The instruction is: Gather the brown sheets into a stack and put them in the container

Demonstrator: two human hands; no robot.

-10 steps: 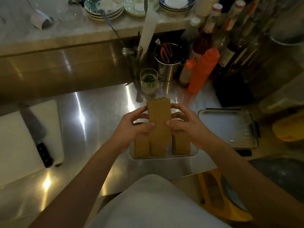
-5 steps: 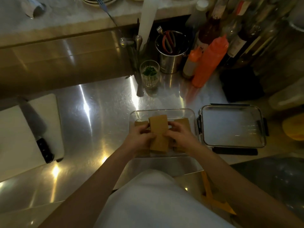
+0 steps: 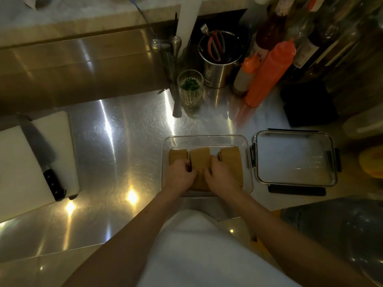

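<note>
A clear rectangular container [image 3: 207,138] sits on the steel counter just in front of me. Inside it lie three stacks of brown sheets side by side: a left stack [image 3: 177,155], a middle stack [image 3: 200,158] and a right stack [image 3: 231,158]. My left hand [image 3: 179,176] and my right hand [image 3: 221,177] are both inside the container, pressed against the two sides of the middle stack with fingers curled around it. The near ends of the stacks are hidden under my hands.
The container's clear lid [image 3: 295,158] lies to the right. A white cutting board [image 3: 24,162] with a black-handled knife [image 3: 44,160] is at the left. Behind stand a glass of herbs [image 3: 190,88], a steel utensil pot [image 3: 219,59], orange squeeze bottles [image 3: 269,73] and several glass bottles.
The middle stack, held upright above the container a second ago, has been lowered flat between the other two stacks. Both hands came down with it and still hold its sides.
</note>
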